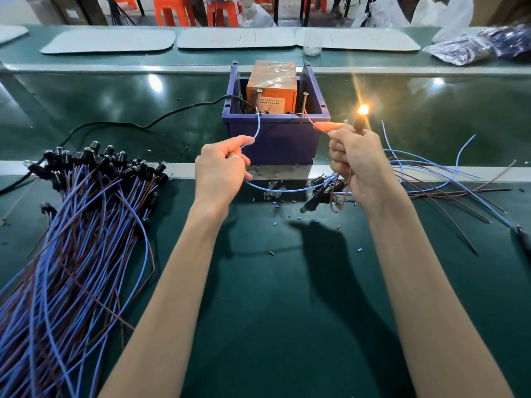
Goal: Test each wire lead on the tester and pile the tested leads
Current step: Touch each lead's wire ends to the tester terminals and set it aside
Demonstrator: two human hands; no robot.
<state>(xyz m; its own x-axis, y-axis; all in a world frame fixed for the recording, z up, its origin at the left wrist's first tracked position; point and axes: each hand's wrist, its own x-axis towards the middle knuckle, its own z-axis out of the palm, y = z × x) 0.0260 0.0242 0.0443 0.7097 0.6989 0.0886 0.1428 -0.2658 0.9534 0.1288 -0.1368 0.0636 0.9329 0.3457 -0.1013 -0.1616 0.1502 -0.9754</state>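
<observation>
left hand [221, 165] pinches blue wire [257, 126] | right hand [356, 160] grips lit lead [363, 111] (by socket [359, 127], seemingly)

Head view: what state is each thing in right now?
Bulb: lit.
Blue wire: tip at left screw.
Brown wire: tip at right screw.
Left hand: pinches blue wire.
Right hand: grips holder, brown wire.
Tester: in bin.
Pile: heaped at left.

Open green mat [287, 311] between lead pile [71, 239] and loose leads [431, 191]
</observation>
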